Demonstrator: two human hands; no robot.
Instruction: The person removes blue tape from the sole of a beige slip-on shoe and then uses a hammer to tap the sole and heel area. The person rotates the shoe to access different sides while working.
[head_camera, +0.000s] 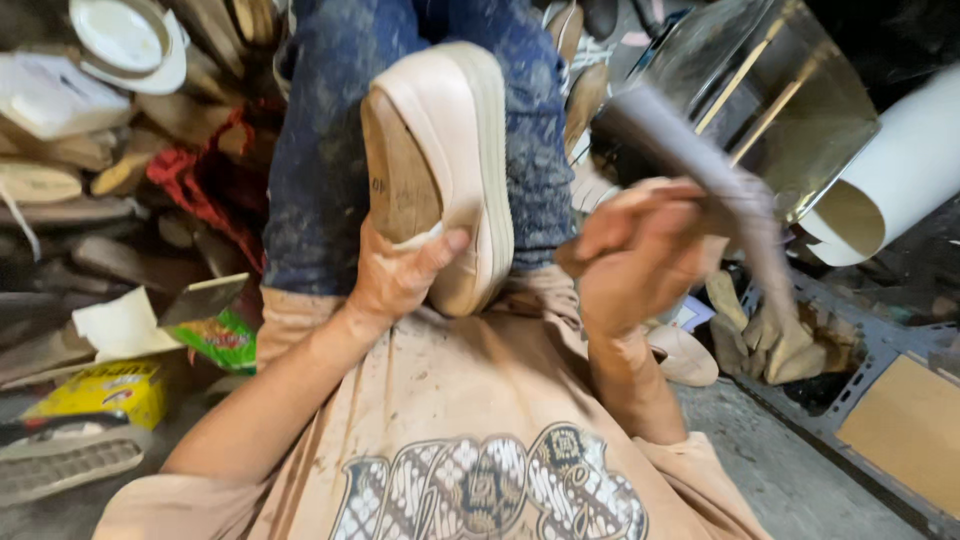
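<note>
Head view: the left hand (400, 275) clasped a cream platform shoe (450, 170), wooden last inside, propped on the lap; the right hand (640, 250) gripped a blurred hammer (700, 165), upper already stretched over the last.

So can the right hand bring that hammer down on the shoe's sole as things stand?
Probably yes. The right hand holds the blurred hammer raised beside the cream shoe, nothing between them. The left hand steadies only its lower end.
</note>
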